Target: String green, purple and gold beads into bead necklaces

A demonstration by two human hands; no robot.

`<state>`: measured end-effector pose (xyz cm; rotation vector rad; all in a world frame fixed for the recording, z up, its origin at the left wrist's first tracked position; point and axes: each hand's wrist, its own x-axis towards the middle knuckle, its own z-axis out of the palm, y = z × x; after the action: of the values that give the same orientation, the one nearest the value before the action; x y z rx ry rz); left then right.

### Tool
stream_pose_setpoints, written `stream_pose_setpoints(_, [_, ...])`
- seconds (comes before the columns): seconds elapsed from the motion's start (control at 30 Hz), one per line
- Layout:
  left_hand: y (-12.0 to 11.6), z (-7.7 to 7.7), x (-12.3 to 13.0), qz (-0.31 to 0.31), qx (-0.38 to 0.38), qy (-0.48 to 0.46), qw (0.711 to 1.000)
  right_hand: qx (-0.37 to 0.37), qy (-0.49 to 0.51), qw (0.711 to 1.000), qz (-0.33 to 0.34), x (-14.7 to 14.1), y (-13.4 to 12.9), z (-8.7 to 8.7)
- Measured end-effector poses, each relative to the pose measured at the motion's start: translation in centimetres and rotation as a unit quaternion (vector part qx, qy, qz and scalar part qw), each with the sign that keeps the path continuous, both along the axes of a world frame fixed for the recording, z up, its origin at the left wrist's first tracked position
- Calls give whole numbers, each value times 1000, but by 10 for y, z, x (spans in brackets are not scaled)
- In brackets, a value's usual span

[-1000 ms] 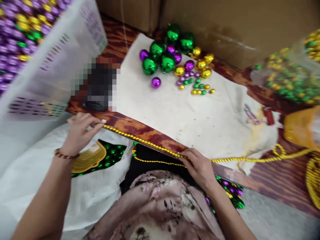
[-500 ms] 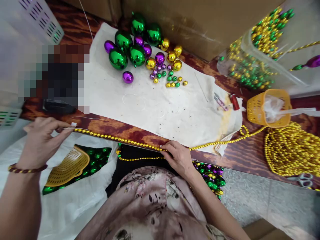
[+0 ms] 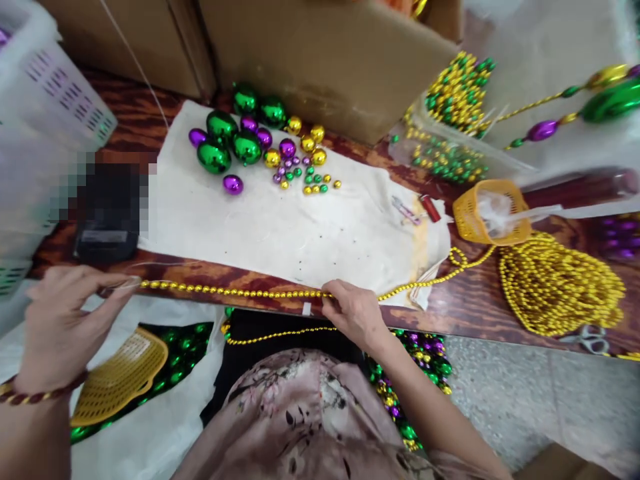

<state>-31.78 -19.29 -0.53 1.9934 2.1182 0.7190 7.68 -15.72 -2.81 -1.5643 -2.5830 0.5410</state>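
A gold bead string [image 3: 250, 293] is stretched along the table's front edge. My left hand [image 3: 70, 327] pinches its left end together with a thin thread. Around its middle, my right hand [image 3: 354, 312] closes its fingers; from there the string runs right toward a heap of gold beads [image 3: 560, 283]. Behind the string lies a white cloth [image 3: 260, 227], bearing large green balls [image 3: 214, 157], purple balls [image 3: 233, 185], gold balls [image 3: 319, 157] and several small beads. Snips [image 3: 406, 210] and a red spool [image 3: 430, 208] rest at the cloth's right end.
A yellow basket [image 3: 467, 217] holds clear plastic. Scissors [image 3: 590, 339] lie beside the gold heap. Cardboard boxes [image 3: 320, 73] stand behind the cloth, and a white crate [image 3: 75, 93] is at the left. Another yellow basket [image 3: 123, 373] sits low on green beads.
The view has shifted, so the cloth and balls appear further left and slightly lower. A white tag on the table edge now shows left of my right hand. Both hands still hold the string.
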Motion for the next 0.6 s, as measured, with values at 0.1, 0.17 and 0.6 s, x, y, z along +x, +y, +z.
stream_pose_setpoints(0.1, [24,15,22,-34,30,-17,999,41,2,999,-35,20,26,14])
stream_pose_setpoints(0.17, [47,17,34,-38,50,-23,998,60,-7,996,-58,34,44,24])
stream_pose_setpoints(0.6, [136,3,126,-48,28,37,998,-48,88,993,-66,87,115,57])
